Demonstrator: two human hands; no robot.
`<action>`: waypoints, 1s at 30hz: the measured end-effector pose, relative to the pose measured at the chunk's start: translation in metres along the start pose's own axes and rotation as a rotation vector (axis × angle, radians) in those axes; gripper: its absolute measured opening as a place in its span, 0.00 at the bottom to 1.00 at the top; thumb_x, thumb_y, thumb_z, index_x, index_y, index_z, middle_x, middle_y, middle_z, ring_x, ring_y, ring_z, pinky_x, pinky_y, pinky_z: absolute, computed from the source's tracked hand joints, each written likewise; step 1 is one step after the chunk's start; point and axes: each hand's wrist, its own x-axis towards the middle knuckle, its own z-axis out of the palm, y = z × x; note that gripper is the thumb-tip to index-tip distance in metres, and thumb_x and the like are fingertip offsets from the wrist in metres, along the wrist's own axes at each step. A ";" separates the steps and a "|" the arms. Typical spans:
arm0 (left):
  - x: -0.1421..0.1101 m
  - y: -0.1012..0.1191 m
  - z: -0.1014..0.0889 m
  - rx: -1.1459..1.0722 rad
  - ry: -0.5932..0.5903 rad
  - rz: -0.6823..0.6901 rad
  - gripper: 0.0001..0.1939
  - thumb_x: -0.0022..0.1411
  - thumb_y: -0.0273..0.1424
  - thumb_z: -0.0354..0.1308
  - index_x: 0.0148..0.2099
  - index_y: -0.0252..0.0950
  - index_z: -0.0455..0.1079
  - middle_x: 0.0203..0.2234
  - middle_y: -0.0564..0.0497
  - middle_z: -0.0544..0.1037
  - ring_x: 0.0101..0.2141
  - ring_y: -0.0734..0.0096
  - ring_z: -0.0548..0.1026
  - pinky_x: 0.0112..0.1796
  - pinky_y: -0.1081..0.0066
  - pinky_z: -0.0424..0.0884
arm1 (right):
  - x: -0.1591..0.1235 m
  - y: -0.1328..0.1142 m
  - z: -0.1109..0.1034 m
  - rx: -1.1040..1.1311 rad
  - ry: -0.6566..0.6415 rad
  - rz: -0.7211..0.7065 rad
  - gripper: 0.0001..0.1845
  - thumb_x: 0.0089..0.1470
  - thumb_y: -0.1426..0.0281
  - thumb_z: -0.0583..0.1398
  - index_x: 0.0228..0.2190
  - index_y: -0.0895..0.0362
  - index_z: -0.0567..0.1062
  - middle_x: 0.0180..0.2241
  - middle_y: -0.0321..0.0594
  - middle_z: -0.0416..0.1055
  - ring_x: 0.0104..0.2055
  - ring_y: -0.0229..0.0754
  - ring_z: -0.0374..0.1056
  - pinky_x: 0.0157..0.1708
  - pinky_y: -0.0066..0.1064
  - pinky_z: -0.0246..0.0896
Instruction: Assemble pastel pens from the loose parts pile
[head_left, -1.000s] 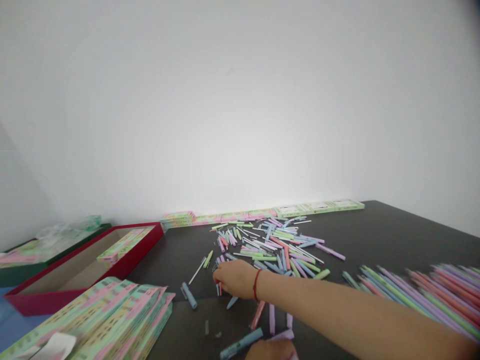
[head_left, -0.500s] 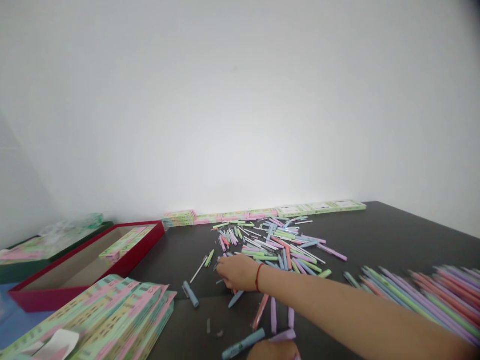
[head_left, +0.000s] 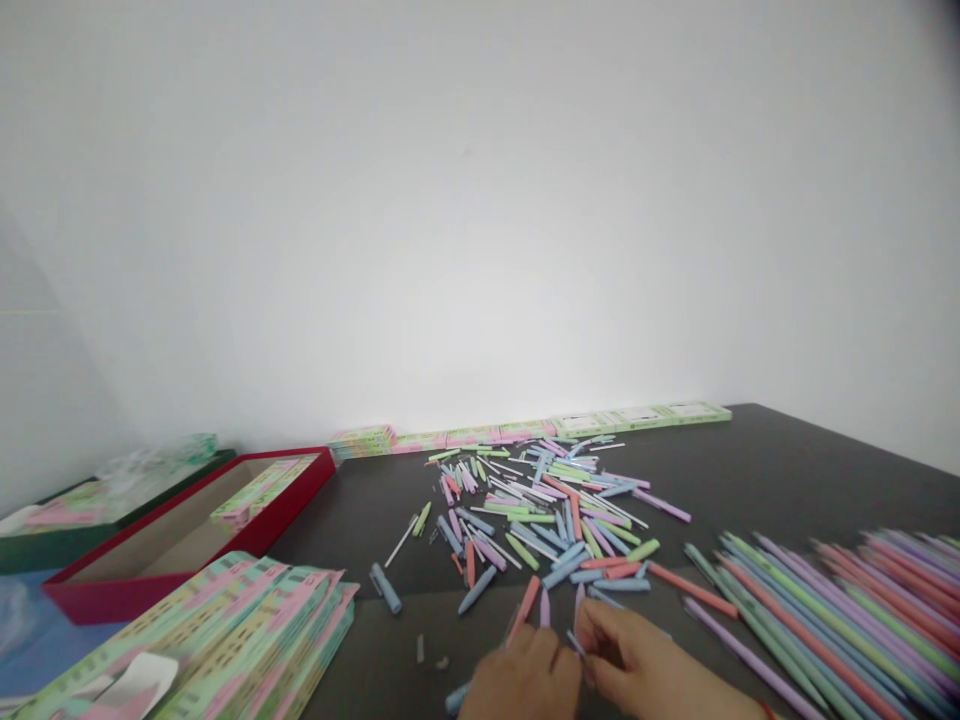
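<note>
At six o'clock the right grip (head_left: 637, 655) pinches a thin grey pen refill (head_left: 576, 642), while the curled left grip (head_left: 521, 677) may hold nothing, though I cannot tell; a slip could scatter the loose pastel plastic pen barrels (head_left: 540, 530).

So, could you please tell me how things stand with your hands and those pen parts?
Right hand pinching thin pen part, blurred. Left hand beside it, grip unclear. Loose pastel pen parts just ahead.

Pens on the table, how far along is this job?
Done: the long pens lying side by side at the right look whole. In hand: the right hand pinches a thin piece beside the left hand. Left: the loose pen parts heaped in the middle.
</note>
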 end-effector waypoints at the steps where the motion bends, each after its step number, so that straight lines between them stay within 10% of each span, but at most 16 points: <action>1: -0.006 -0.009 -0.017 -0.001 0.013 -0.022 0.13 0.56 0.22 0.52 0.44 0.35 0.69 0.41 0.41 0.75 0.43 0.54 0.72 0.38 0.63 0.70 | -0.003 0.000 0.000 0.000 0.007 0.015 0.06 0.43 0.79 0.53 0.23 0.56 0.62 0.21 0.29 0.59 0.25 0.35 0.54 0.25 0.24 0.49; 5: -0.030 -0.062 -0.060 0.246 0.180 -0.380 0.22 0.56 0.14 0.41 0.43 0.36 0.70 0.42 0.43 0.75 0.45 0.55 0.70 0.41 0.58 0.66 | -0.001 -0.003 -0.001 -0.006 0.046 0.022 0.06 0.43 0.79 0.53 0.23 0.56 0.62 0.21 0.29 0.58 0.24 0.34 0.53 0.24 0.24 0.46; 10: -0.034 -0.114 -0.040 0.408 0.106 -0.470 0.23 0.57 0.14 0.40 0.42 0.34 0.72 0.42 0.41 0.75 0.45 0.54 0.70 0.40 0.59 0.64 | 0.006 0.002 -0.002 0.000 0.100 0.012 0.06 0.43 0.80 0.52 0.24 0.57 0.64 0.20 0.29 0.58 0.23 0.33 0.53 0.23 0.25 0.45; 22: -0.006 -0.075 -0.030 -0.042 0.244 -0.415 0.10 0.62 0.27 0.42 0.38 0.40 0.64 0.31 0.50 0.78 0.34 0.68 0.76 0.32 0.73 0.62 | 0.014 0.014 0.002 0.475 0.051 0.124 0.05 0.47 0.67 0.52 0.26 0.56 0.63 0.12 0.23 0.55 0.11 0.29 0.45 0.12 0.22 0.38; 30: 0.028 -0.158 -0.045 0.123 0.251 -0.631 0.13 0.66 0.27 0.42 0.36 0.32 0.68 0.33 0.42 0.78 0.36 0.64 0.76 0.36 0.67 0.67 | 0.019 0.020 0.003 0.374 0.136 0.034 0.05 0.50 0.67 0.51 0.26 0.56 0.62 0.12 0.22 0.54 0.11 0.29 0.46 0.13 0.22 0.38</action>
